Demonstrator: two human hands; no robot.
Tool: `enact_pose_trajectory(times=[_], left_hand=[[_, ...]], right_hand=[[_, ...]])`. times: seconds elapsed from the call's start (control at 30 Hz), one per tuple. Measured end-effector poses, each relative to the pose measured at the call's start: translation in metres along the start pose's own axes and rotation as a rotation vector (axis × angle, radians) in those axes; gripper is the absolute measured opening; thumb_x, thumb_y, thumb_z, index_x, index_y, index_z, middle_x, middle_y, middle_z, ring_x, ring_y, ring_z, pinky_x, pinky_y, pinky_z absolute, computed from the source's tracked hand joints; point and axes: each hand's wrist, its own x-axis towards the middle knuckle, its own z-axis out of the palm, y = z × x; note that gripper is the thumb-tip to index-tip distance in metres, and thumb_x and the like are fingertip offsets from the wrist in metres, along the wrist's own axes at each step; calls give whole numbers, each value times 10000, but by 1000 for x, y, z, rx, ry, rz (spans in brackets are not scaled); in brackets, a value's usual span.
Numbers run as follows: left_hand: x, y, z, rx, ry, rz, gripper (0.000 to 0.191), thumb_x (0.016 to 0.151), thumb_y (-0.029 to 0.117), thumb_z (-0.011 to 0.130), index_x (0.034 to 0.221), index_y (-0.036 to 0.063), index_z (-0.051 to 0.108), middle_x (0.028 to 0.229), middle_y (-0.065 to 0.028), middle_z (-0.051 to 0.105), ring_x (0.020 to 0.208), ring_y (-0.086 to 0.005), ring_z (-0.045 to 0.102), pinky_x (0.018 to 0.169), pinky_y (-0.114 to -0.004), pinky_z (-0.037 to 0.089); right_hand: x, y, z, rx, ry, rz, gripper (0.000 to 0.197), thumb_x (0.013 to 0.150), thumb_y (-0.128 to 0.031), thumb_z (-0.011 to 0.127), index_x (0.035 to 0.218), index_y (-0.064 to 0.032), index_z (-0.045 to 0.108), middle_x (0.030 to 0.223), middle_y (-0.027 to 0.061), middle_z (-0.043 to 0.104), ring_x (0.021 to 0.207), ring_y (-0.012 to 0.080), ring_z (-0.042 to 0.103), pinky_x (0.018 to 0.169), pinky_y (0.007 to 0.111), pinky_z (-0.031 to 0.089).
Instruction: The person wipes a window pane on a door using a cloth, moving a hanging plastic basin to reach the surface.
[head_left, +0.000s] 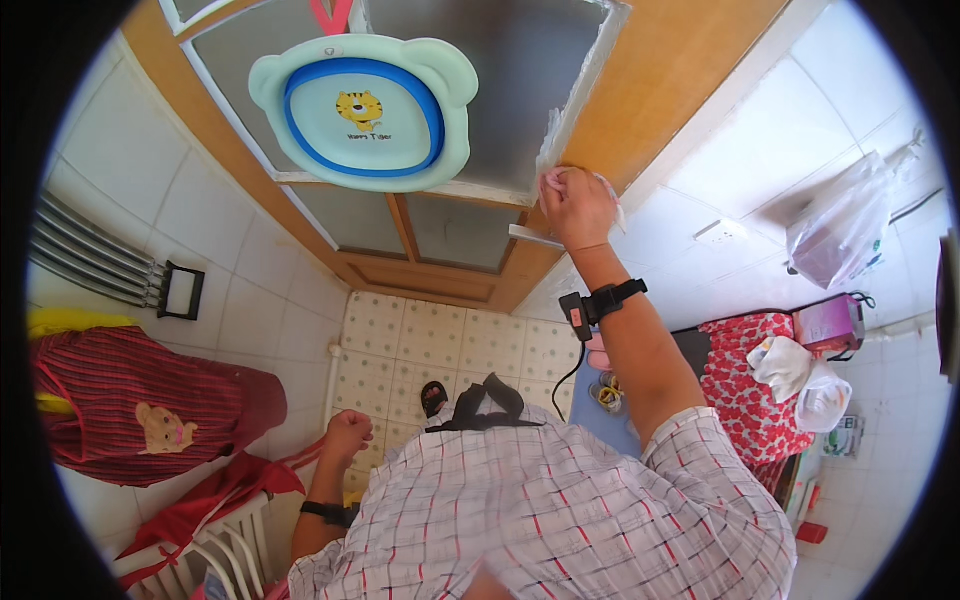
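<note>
My right hand (577, 206) presses a bunched pale cloth (618, 208) with pinkish edges against the wooden door (660, 82), just above the white door handle (531, 235). Most of the cloth is hidden under my fingers. To the left of that hand a pale green washbasin (455, 150) with a blue inner ring and a cartoon tiger hangs in front of the frosted glass panes (517, 75). Down at my left side, my left hand (349, 436) has its fingers curled, and nothing shows in it.
A striped red apron (232, 390) hangs on the left tiled wall near a metal rack (97, 255). Below it stands a white radiator (247, 536). On the right are a plastic bag (844, 225), a table with a red floral cloth (739, 360), and shoes (607, 394) on a blue surface.
</note>
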Motion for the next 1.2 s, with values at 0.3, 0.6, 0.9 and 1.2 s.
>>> enact_pose_trajectory(times=[0.3,0.6,0.9,1.2], left_hand=[[9,-2,2,-19,18,53,79,845,85,659,910,39,657,749,-30,649,636,-125,614,529,-266,485],[21,17,16,137,38,256,75,800,49,682,861,9,671,735,-37,657,635,-119,591,572,-281,482],[30,0,14,326,76,412,112,786,86,700,860,4,692,750,-83,692,655,-156,641,623,-309,518],[30,-11,4,187,49,217,104,772,72,696,845,-3,690,718,-87,689,645,-168,648,622,-310,521]], right_hand=[[95,-6,-68,49,196,305,253,900,-299,738,803,-66,720,715,112,674,611,282,655,562,380,520],[-10,6,4,-116,-35,-156,127,837,-207,727,835,-132,625,804,100,632,788,301,641,688,437,508],[-44,21,10,-76,-312,34,220,907,-324,651,828,-121,683,789,109,691,704,360,664,622,469,531],[76,42,-92,1052,255,1164,226,984,-214,654,939,-1,594,850,92,641,692,176,604,538,315,503]])
